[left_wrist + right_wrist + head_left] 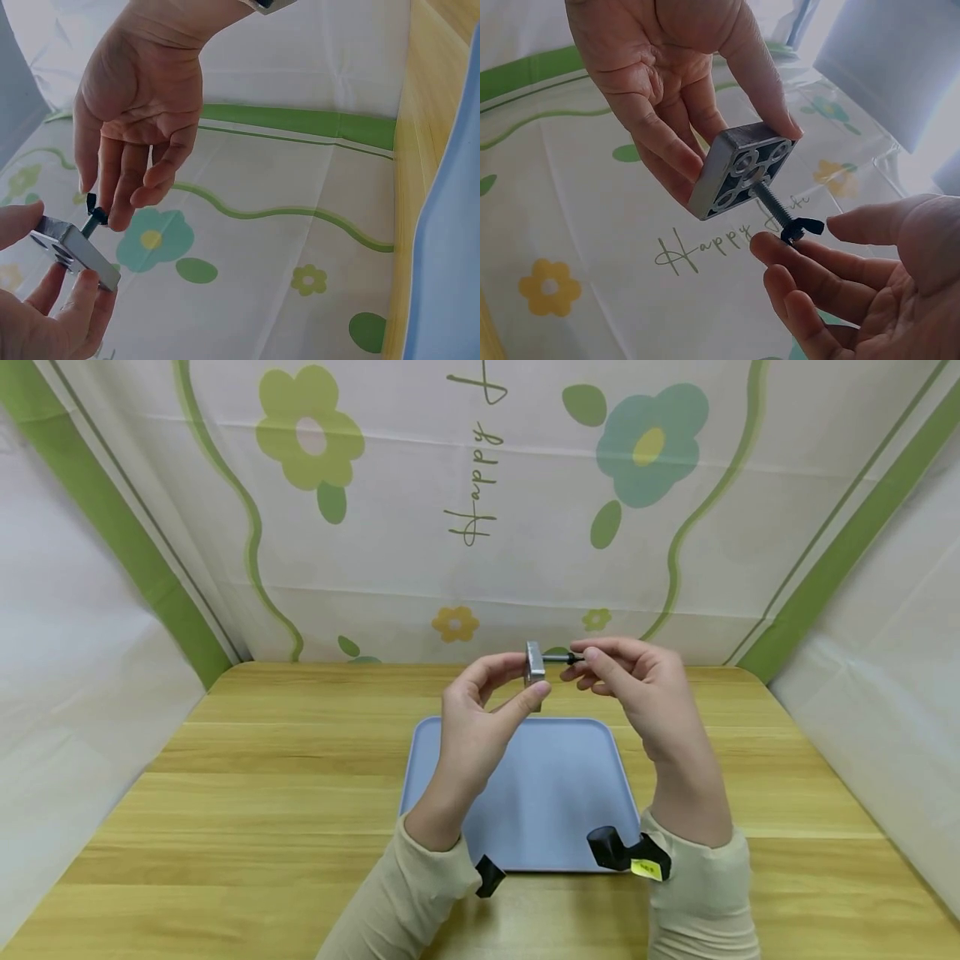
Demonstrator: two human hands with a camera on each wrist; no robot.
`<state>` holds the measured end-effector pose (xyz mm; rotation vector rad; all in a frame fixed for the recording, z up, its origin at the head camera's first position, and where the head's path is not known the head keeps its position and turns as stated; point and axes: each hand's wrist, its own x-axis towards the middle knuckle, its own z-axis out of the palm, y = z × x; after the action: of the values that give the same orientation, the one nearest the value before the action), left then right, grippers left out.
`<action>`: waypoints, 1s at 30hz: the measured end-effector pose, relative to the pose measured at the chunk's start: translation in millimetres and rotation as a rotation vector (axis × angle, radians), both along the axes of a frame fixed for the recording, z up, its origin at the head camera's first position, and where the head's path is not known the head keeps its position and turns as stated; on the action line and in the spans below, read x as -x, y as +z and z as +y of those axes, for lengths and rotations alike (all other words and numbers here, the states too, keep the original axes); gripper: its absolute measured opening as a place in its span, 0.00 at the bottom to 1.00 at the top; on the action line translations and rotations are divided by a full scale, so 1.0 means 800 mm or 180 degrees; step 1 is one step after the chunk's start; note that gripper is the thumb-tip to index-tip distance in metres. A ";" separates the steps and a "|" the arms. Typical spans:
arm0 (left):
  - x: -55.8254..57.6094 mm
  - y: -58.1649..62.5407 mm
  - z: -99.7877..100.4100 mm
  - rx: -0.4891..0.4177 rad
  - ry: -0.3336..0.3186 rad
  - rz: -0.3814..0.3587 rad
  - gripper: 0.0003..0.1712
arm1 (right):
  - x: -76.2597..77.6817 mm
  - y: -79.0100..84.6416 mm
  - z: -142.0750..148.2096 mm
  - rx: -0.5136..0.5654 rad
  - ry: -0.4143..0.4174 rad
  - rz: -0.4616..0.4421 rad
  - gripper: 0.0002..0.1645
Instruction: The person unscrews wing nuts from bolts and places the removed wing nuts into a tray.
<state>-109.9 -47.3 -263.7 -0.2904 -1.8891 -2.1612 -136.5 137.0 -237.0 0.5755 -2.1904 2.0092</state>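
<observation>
My left hand (476,727) holds a small square metal block (534,662) by its edges between thumb and fingers, raised above the tray. Round holes and dark recesses show on the face of the block (711,180) in the right wrist view. A threaded bolt (775,204) sticks out of its middle toward my right hand (648,685). At the bolt's outer end sits a black wing nut (804,227). My right thumb and index finger pinch the wings, while the other fingers curl loosely below.
A light blue tray (555,793) lies on the wooden table (285,802) beneath my hands. Behind the table hangs a white cloth (405,552) with flowers and lettering. Black camera mounts (611,847) sit on both sleeves.
</observation>
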 end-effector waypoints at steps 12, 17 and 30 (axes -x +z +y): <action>0.001 -0.001 0.000 -0.0018 -0.0026 0.0026 0.19 | 0.002 -0.003 0.000 -0.0009 -0.0017 -0.0009 0.11; 0.001 -0.001 0.000 -0.0019 -0.0022 0.0013 0.19 | 0.002 -0.003 0.000 -0.0016 -0.0021 0.0078 0.14; 0.000 -0.002 0.001 -0.0008 -0.0055 0.0020 0.19 | 0.001 -0.003 -0.004 -0.0141 -0.0112 0.0212 0.13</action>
<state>-110.2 -46.6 -265.0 -0.3139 -1.8873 -2.1709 -137.3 133.9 -239.3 0.5959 -2.1954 1.9006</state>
